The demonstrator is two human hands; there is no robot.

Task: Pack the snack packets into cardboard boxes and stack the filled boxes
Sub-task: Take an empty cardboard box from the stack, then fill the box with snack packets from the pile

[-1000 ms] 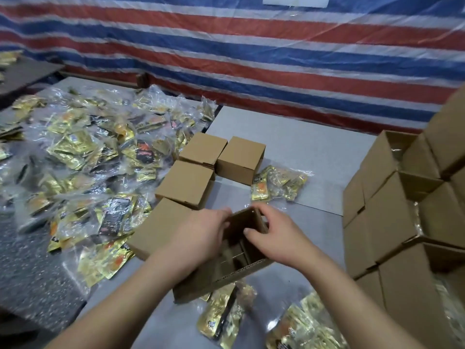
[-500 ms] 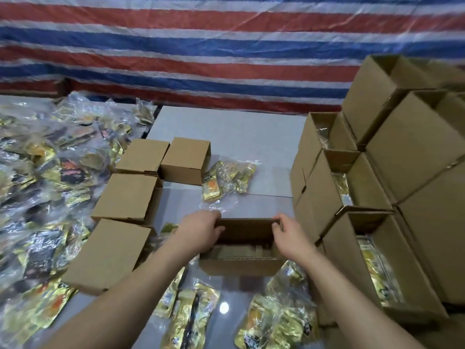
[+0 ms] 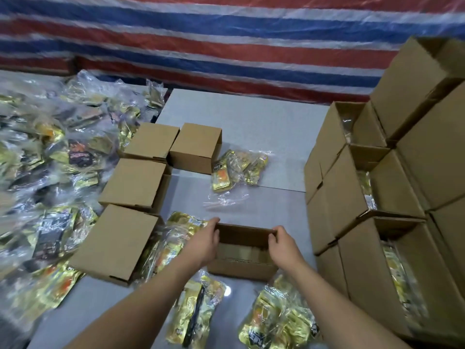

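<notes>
Cardboard box (image 3: 242,250), open at the top, sits low in the middle of the frame on the grey table (image 3: 251,122), held at both ends: the left hand (image 3: 203,244) curls over its left wall with the thumb inside the rim, and the right hand (image 3: 284,246) grips its right wall in the same way. Its inside shows brown folded flaps, and whether any packet lies in it cannot be told. Just below the box lie two clear bags of gold snack packets, one (image 3: 195,313) between the forearms and one (image 3: 279,321) under the right forearm. A third clear bag of gold packets (image 3: 236,170) lies above the box, apart from it, near the frame centre. Left of centre four closed boxes stand close together: two side by side higher up (image 3: 151,141) (image 3: 196,147), one below them (image 3: 136,183), and the nearest one (image 3: 115,241) tilted on packets. A wide heap of bagged packets (image 3: 45,172) fills the left side. Along the right edge rises a stack of filled boxes (image 3: 377,222), several with open tops showing gold packets. A red, white and blue striped tarpaulin (image 3: 226,41) hangs across the top
</notes>
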